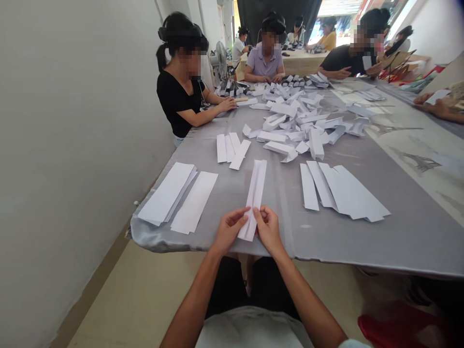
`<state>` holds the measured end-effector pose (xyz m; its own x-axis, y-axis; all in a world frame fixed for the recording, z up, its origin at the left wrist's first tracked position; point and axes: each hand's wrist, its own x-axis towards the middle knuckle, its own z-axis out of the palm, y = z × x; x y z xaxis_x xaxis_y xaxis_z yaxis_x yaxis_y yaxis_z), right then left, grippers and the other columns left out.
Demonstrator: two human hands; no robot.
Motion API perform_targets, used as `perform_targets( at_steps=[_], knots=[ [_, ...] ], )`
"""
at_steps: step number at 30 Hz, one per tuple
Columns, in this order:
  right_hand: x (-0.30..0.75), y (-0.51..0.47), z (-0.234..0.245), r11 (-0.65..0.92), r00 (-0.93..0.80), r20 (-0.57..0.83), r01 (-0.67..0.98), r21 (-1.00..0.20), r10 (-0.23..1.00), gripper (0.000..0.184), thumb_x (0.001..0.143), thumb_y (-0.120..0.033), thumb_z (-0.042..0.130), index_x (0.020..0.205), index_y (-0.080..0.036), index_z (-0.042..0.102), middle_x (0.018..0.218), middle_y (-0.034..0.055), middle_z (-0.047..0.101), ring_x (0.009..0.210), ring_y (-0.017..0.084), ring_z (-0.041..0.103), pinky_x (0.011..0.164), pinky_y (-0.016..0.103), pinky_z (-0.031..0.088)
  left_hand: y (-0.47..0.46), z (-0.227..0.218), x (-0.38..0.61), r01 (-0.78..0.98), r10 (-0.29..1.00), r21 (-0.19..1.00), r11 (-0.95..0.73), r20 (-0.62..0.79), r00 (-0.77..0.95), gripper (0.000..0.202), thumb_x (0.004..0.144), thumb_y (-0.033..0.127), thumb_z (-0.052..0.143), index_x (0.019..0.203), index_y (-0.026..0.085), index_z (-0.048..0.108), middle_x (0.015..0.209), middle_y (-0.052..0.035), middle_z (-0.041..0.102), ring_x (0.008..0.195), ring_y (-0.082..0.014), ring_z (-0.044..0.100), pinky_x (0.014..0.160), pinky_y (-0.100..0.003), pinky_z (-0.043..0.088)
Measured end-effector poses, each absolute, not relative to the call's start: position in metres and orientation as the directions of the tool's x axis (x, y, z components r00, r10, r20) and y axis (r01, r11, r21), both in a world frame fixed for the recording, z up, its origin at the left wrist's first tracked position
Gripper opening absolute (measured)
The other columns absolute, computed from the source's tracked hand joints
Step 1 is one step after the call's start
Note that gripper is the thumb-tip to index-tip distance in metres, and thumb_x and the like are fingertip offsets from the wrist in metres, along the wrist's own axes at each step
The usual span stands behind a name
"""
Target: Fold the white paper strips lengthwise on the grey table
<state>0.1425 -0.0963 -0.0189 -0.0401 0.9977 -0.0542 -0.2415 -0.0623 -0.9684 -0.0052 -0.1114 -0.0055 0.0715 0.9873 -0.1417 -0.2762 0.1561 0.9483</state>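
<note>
Between my hands is a long white folded paper strip [255, 186], creased lengthwise, its far end pointing away from me. My left hand [232, 226] grips its left edge near the close end, thumb on top. On the opposite edge, my right hand [267, 225] pinches the paper with the thumb pressed on its face; the other fingers are partly hidden. A stack of flat white papers [168, 193] lies to the left, beside another white sheet [195, 202]. Fanned white papers [348, 191] rest to the right. Several narrow paper strips [232, 149] lie just beyond my hands.
A large heap of folded white paper pieces [290, 116] covers the middle of the grey-clothed table [232, 244]. A person in black [181, 96] sits at the left edge, another in lilac [266, 63] at the far side. A wall [72, 145] runs along the left.
</note>
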Motion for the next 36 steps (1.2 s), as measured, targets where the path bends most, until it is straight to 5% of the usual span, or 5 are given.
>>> perform_targets(
  at_steps=[9,16,24,31,36],
  knots=[
    [0.143,-0.098,-0.018,-0.056,-0.052,-0.046,-0.217,-0.975,0.998,0.043,0.094,-0.062,0.069,0.083,-0.023,0.054,0.061,-0.0061,0.05,0.047,0.011,0.043,0.04,0.023,0.033,-0.112,-0.007,-0.004,-0.257,0.992,0.961,0.103,-0.079,0.103,0.053,0.079,0.037,0.09,0.126,0.016,0.077,0.127,-0.0152,0.076,0.116,-0.0298,0.072,0.099,-0.04,0.056],
    [0.144,-0.098,-0.023,-0.034,-0.111,-0.007,-0.241,-0.97,0.994,0.044,0.092,-0.061,0.071,0.081,-0.023,0.053,0.062,-0.0053,0.05,0.052,0.011,0.041,0.047,0.024,0.031,-0.113,-0.004,-0.005,-0.249,0.994,0.966,0.071,-0.048,0.1,0.049,0.082,0.035,0.088,0.125,0.015,0.076,0.111,-0.0115,0.079,0.101,-0.0234,0.074,0.089,-0.033,0.057],
    [0.146,-0.098,-0.021,-0.024,-0.145,0.013,-0.251,-0.968,0.989,0.048,0.092,-0.06,0.072,0.074,-0.023,0.047,0.059,-0.0062,0.047,0.05,0.01,0.037,0.047,0.024,0.028,-0.117,0.002,-0.005,-0.289,0.989,0.948,0.134,-0.111,0.094,0.1,0.081,0.036,0.09,0.165,0.022,0.038,0.08,0.0008,0.072,0.069,-0.0131,0.065,0.068,-0.024,0.051],
    [0.151,-0.099,-0.017,-0.11,-0.323,-0.031,-0.231,-0.967,0.946,0.047,0.092,-0.066,0.068,0.095,-0.02,0.072,0.067,-0.0016,0.06,0.056,0.014,0.049,0.053,0.027,0.039,-0.115,-0.004,-0.01,-0.327,0.977,0.924,0.197,-0.157,0.145,0.099,0.075,0.041,0.094,0.158,0.017,0.045,0.091,-0.0071,0.078,0.077,-0.0198,0.072,0.072,-0.03,0.055],
    [0.159,-0.09,-0.01,-0.121,-0.415,-0.038,-0.174,-0.977,0.909,0.044,0.084,-0.061,0.08,0.092,-0.017,0.078,0.074,0.0026,0.07,0.065,0.018,0.06,0.062,0.029,0.048,-0.115,-0.006,-0.012,-0.287,0.965,0.935,0.211,-0.153,0.212,0.092,0.073,0.042,0.095,0.151,0.016,0.053,0.095,-0.0092,0.08,0.081,-0.021,0.074,0.077,-0.031,0.055]
  ],
)
